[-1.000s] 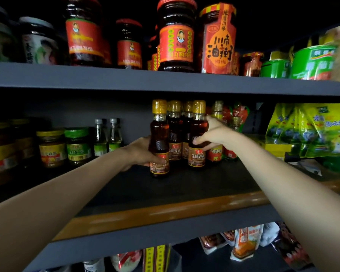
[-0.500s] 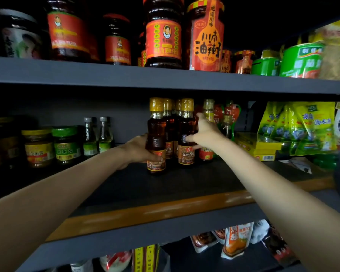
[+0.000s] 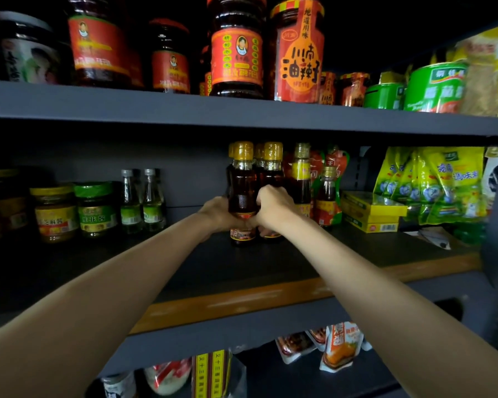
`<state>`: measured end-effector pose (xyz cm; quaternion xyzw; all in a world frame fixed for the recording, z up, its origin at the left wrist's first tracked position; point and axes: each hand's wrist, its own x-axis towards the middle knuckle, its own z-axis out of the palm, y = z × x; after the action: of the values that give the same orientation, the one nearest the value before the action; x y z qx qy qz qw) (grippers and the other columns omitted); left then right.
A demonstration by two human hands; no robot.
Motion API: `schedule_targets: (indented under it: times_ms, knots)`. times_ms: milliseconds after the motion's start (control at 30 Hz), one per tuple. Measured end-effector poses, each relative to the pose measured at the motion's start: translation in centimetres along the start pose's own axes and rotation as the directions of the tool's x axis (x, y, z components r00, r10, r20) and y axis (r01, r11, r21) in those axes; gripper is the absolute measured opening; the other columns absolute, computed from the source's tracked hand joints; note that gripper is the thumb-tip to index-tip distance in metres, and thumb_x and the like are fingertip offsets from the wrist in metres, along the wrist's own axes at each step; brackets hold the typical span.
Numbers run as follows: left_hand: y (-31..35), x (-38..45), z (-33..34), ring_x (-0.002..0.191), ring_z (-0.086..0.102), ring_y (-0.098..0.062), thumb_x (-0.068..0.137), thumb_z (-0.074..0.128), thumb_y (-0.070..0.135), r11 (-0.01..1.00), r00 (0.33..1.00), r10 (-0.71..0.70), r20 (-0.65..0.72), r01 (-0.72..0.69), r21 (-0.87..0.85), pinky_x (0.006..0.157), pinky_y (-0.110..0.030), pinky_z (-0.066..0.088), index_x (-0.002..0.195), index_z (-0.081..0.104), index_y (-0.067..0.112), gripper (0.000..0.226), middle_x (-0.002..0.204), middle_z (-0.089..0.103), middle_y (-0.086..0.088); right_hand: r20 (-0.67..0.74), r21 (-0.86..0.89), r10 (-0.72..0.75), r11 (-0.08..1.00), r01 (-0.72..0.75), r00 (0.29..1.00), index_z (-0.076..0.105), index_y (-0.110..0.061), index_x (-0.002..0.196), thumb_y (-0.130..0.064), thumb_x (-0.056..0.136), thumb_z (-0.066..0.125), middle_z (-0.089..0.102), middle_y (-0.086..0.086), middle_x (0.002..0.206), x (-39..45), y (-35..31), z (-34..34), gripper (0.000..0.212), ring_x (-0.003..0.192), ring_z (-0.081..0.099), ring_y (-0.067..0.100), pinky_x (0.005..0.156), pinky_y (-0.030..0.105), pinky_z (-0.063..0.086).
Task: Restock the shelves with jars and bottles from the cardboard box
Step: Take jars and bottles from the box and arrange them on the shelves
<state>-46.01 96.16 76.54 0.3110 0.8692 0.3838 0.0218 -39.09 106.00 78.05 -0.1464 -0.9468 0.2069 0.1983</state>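
A cluster of dark sesame-oil bottles with yellow caps stands on the middle shelf [image 3: 270, 262]. My left hand [image 3: 217, 212] grips the front-left bottle [image 3: 243, 193] from its left side. My right hand [image 3: 273, 203] curls round the neighbouring bottle [image 3: 273, 168] just to the right, and its fingers cover that bottle's lower half. The two hands almost touch between the bottles. Two more bottles of the same kind stand directly behind. The cardboard box is out of view.
Small jars [image 3: 55, 214] and two clear bottles [image 3: 143, 199] stand left on the same shelf. Taller oil bottles [image 3: 301, 173], yellow boxes [image 3: 371, 214] and green-yellow pouches [image 3: 431, 185] fill the right. Large chili-sauce jars [image 3: 236, 47] line the upper shelf; sachets [image 3: 339, 346] lie below.
Both hands have closed in, and the front-left bottle now stands tight against the one beside it. My right hand has shifted left and down around its bottle.
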Motion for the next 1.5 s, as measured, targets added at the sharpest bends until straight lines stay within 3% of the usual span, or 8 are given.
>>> schedule_targets:
  times_ms: [300,433,633,800,1033,1200,1333,1500]
  knots:
    - [-0.1,-1.0,-1.1,0.105,0.061,-0.025,0.082,0.069,0.029,0.980,1.000,0.000,-0.027,0.006,0.201,0.086,-0.031,0.048,0.112,0.061,0.008,0.038,0.115,0.064,-0.012,-0.172,0.030,-0.001,1.000,0.006,0.985,0.065,-0.008,0.103,-0.002,0.085,0.062,0.066,0.010,0.102,-1.2,0.1,0.3,0.019,0.087,0.067,0.029,0.076,0.037,0.057]
    - [-1.1,-5.1,-4.3,0.114,0.056,-0.025,0.085,0.063,0.017,0.975,0.969,0.107,-0.222,-0.058,0.214,0.096,-0.030,0.044,0.119,0.058,0.005,0.037,0.120,0.062,-0.012,-0.255,0.241,-0.092,0.958,0.156,0.963,0.066,-0.018,0.082,-0.010,0.087,0.058,0.070,0.005,0.074,-4.9,-3.0,1.2,0.013,0.059,0.069,0.020,0.058,0.037,0.059]
    - [-7.2,-18.0,-12.1,0.096,0.064,-0.019,0.083,0.054,0.005,0.914,0.754,0.386,-0.531,-0.237,0.329,0.083,-0.026,0.050,0.110,0.061,0.008,0.028,0.103,0.068,-0.006,-0.254,0.483,-0.376,0.749,0.454,0.891,0.059,-0.016,0.085,-0.007,0.091,0.054,0.060,-0.006,0.057,-11.1,-15.6,5.8,0.011,0.036,0.055,0.003,0.036,0.014,0.039]
    - [-16.5,-33.0,-22.1,0.085,0.063,-0.019,0.074,0.045,0.006,0.950,0.585,0.293,-0.757,-0.087,0.300,0.077,-0.030,0.050,0.102,0.059,0.007,0.031,0.097,0.064,-0.004,-0.190,0.696,-0.626,0.458,0.553,0.757,0.058,-0.012,0.084,-0.002,0.091,0.052,0.058,-0.004,0.054,-18.9,-31.8,13.3,0.013,0.034,0.051,0.004,0.037,0.016,0.037]
    - [-31.9,-61.1,-31.7,0.076,0.055,-0.015,0.074,0.042,0.006,0.927,0.260,0.105,-0.960,0.325,0.190,0.069,-0.030,0.046,0.096,0.055,0.011,0.026,0.087,0.057,0.002,-0.035,0.811,-0.911,0.214,0.545,0.411,0.051,-0.016,0.079,-0.001,0.086,0.055,0.059,0.001,0.059,-38.0,-56.2,27.4,0.017,0.044,0.052,0.009,0.048,0.023,0.041]
    - [-38.0,-77.0,-36.7,0.083,0.059,-0.031,0.075,0.047,0.012,0.845,-0.058,-0.170,-0.984,0.505,-0.176,0.074,-0.042,0.050,0.096,0.054,0.006,0.023,0.097,0.061,-0.017,0.047,0.819,-0.990,0.116,0.562,0.135,0.060,-0.005,0.100,-0.011,0.089,0.050,0.069,0.015,0.090,-52.2,-69.8,34.0,0.016,0.087,0.064,0.031,0.077,0.038,0.050]
    - [-43.0,-91.5,-35.0,0.106,0.054,-0.032,0.085,0.053,0.011,0.410,-0.277,-0.499,-0.822,0.760,-0.505,0.089,-0.036,0.044,0.113,0.051,0.001,0.029,0.117,0.053,-0.018,0.290,0.817,-0.919,0.092,0.569,-0.268,0.054,-0.016,0.094,-0.011,0.089,0.055,0.055,-0.003,0.070,-62.5,-76.3,40.6,0.007,0.061,0.054,0.011,0.043,0.006,0.040]
    - [-46.2,-105.6,-30.1,0.108,0.056,-0.029,0.090,0.051,0.012,0.076,-0.641,-0.585,-0.497,0.567,-0.820,0.091,-0.034,0.045,0.118,0.046,0.004,0.030,0.116,0.059,-0.014,0.396,0.771,-0.667,-0.132,0.623,-0.631,0.059,-0.007,0.112,-0.017,0.090,0.055,0.064,0.010,0.110,-74.4,-82.2,49.5,0.024,0.098,0.058,0.022,0.079,0.022,0.040]
